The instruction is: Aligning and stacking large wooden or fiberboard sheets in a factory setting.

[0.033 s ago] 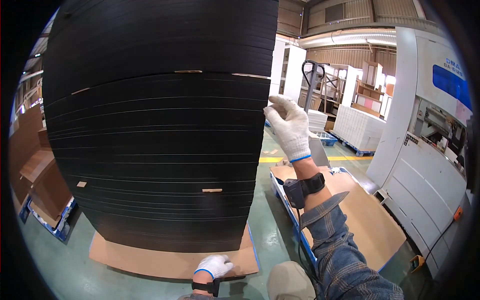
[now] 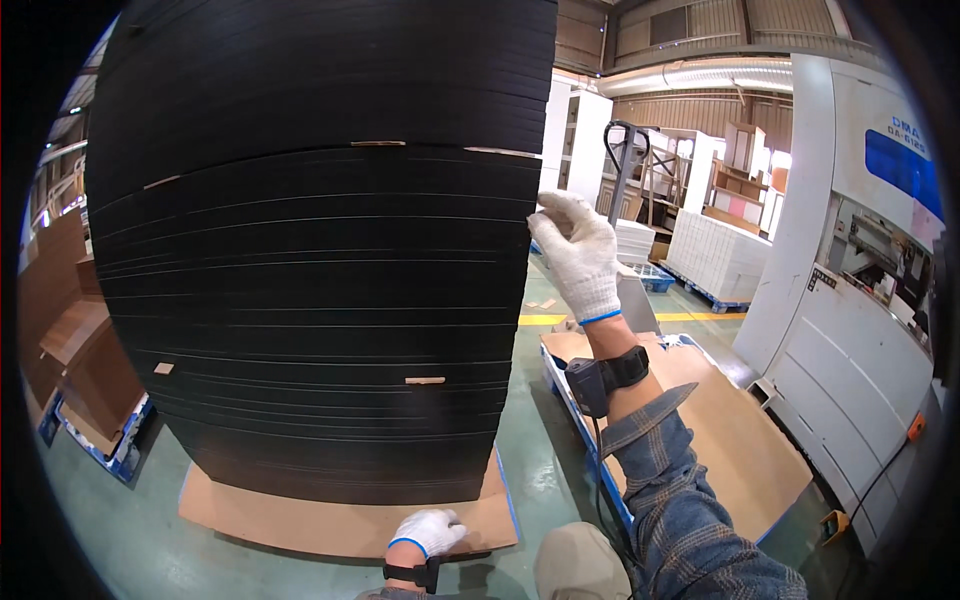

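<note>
A tall stack of black boards (image 2: 320, 285) fills the left and middle of the view. At its right edge is my right hand (image 2: 580, 250) in a white knitted glove, thumb and fingers curved with a gap between them. The fingertips meet the stack's side; whether they press on a board I cannot tell. Low in front of the stack hangs my left hand (image 2: 428, 532), gloved too, over the brown cardboard sheet (image 2: 300, 520) beneath the boards. Its fingers are loosely bent, and I see nothing in them.
Right of the stack lies a low blue pallet covered with a brown sheet (image 2: 720, 430). A large grey-white machine (image 2: 840, 350) stands beyond it. Behind are a pallet jack handle (image 2: 625, 165) and stacked white panels (image 2: 715, 255). Brown boards (image 2: 95, 370) sit on a pallet at left.
</note>
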A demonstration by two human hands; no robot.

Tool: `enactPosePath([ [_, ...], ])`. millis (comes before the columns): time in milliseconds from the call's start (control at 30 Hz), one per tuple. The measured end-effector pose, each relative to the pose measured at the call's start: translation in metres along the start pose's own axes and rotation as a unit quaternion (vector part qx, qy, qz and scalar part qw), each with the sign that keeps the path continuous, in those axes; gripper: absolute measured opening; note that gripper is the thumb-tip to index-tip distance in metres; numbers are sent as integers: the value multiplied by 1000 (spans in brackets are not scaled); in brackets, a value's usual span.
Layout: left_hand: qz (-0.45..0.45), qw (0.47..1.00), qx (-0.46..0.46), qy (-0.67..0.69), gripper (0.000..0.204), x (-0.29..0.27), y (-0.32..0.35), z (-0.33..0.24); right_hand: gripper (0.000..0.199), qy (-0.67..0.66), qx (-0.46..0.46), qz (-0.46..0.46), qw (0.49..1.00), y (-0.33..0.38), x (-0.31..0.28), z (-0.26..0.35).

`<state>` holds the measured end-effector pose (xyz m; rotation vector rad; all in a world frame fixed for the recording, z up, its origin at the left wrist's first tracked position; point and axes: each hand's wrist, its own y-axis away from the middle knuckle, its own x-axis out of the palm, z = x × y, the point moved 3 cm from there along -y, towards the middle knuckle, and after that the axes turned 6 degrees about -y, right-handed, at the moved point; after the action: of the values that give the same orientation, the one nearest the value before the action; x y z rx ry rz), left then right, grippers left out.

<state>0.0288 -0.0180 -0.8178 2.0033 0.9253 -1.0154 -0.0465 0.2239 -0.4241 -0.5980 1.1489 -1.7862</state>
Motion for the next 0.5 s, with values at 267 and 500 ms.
enactPosePath([
  [267, -9, 1000, -1, 7, 46, -6, 8, -2, 24, 26, -57, -26, 998, 3, 3, 8],
  [500, -32, 999, 16, 3, 47, 2, 2, 7, 37, -49, 25, 25, 998, -19, -3, 11],
])
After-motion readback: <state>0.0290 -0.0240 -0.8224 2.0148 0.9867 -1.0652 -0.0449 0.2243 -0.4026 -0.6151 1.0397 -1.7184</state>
